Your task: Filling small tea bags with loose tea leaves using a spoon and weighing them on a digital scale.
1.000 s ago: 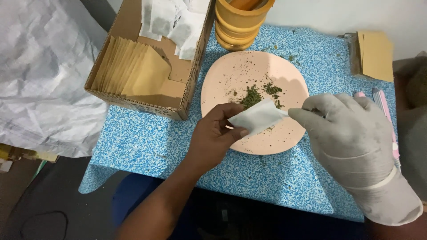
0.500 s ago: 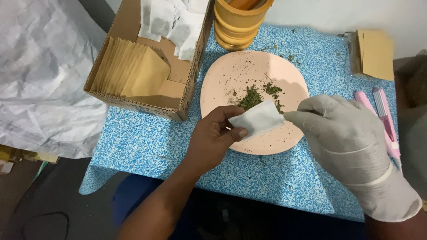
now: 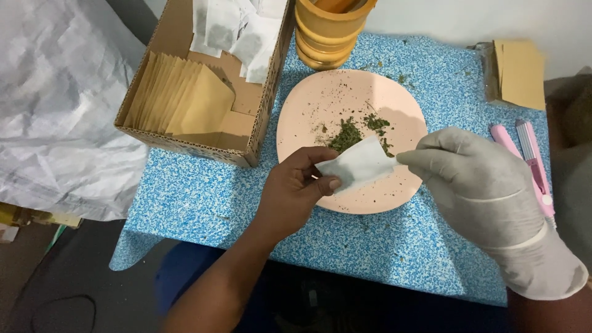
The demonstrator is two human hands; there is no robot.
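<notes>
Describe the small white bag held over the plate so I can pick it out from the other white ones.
Find the round pink plate on the blue speckled table. Above its near edge, the bare left hand pinches a small white paper bag, with the gloved right hand at its corner. The other white bags lie in the cardboard box.

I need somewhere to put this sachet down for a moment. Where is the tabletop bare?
Bare speckled blue tabletop lies below the cardboard box, left of the left hand. Another patch lies between the pink plate, the brown envelopes and the pink tool. It is crowded around the sachet and gloved right hand.
</notes>
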